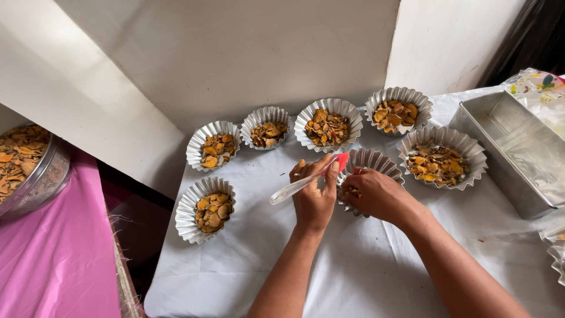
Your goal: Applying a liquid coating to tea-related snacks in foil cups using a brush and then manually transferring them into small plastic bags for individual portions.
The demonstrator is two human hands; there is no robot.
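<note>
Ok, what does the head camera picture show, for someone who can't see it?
Two hands work over a fluted foil cup: the left hand holds a red-tipped spatula, the right hand reaches inside. Six cups of dried orange slices surround it.

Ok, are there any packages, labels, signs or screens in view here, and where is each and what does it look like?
Crinkled plastic bag with multicoloured printed pattern: far right edge, behind the rectangular metal baking tin, white with colourful patches.
No labels, signs or screens show elsewhere; the fluted foil cups on the white cloth are plain silver.
</note>
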